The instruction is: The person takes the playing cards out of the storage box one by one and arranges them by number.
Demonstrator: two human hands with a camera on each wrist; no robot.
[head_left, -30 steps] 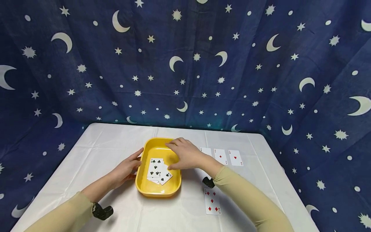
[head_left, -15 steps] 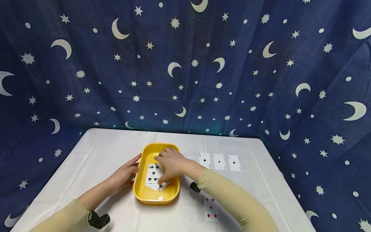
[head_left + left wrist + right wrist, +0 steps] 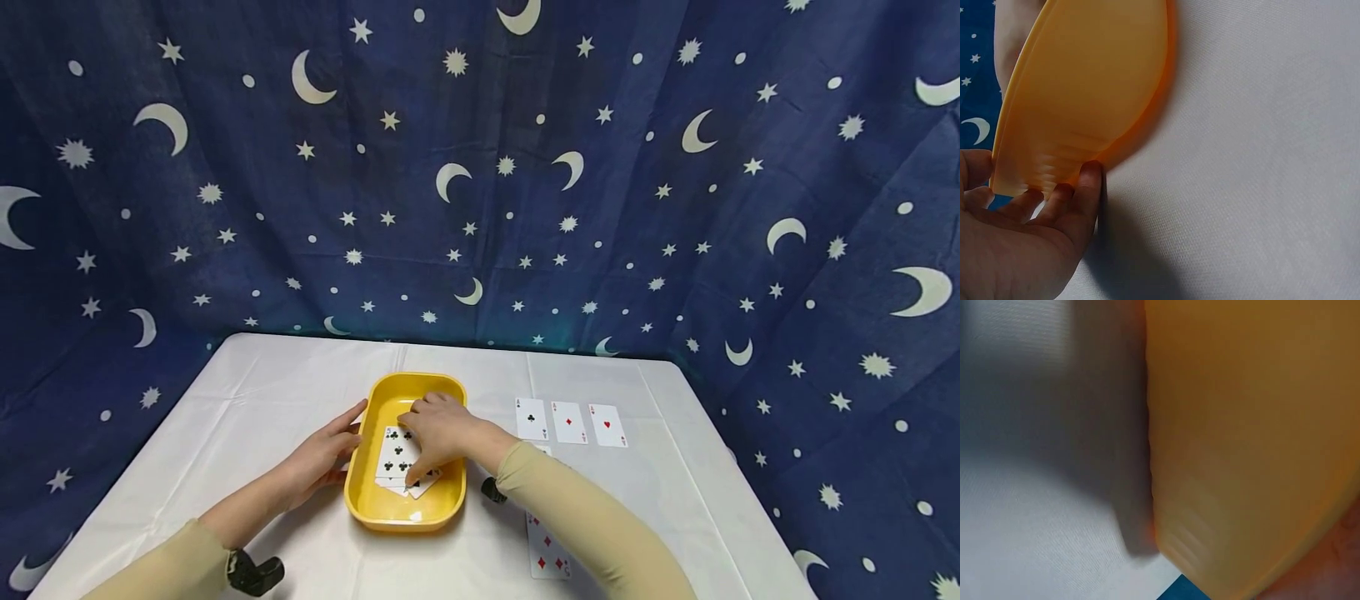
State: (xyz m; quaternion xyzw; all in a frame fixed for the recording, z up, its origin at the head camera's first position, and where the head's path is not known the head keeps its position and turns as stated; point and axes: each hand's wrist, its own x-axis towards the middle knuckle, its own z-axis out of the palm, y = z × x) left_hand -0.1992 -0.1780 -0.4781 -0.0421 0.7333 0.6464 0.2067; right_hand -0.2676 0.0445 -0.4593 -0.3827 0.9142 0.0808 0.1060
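Observation:
A yellow tray (image 3: pixel 406 522) stands on the white table with overlapping playing cards inside. On top lies a five of clubs (image 3: pixel 397 451), partly covering a spade card (image 3: pixel 423 486). My left hand (image 3: pixel 321 461) touches the tray's left outer wall, its fingertips on the wall and thumb at the rim in the left wrist view. My right hand (image 3: pixel 442 433) reaches into the tray over the cards. Its thumb is at the spade card and its fingers are spread away towards the far end. Some fingertips are hidden behind the hand. The right wrist view shows only the tray's outer wall (image 3: pixel 1241 425).
Right of the tray lie an ace of clubs (image 3: pixel 531 419), an ace of diamonds (image 3: pixel 569 422) and an ace of hearts (image 3: pixel 607 426). A five of diamonds (image 3: pixel 547 554) is nearer, partly under the right sleeve (image 3: pixel 592 521). Another card (image 3: pixel 544 450) peeks out behind that sleeve. A starry blue curtain (image 3: pixel 480 167) hangs behind.
My right hand has moved left and down into the tray, its thumb now at the cards. The left hand stays at the tray's wall. The head view has tilted slightly upward.

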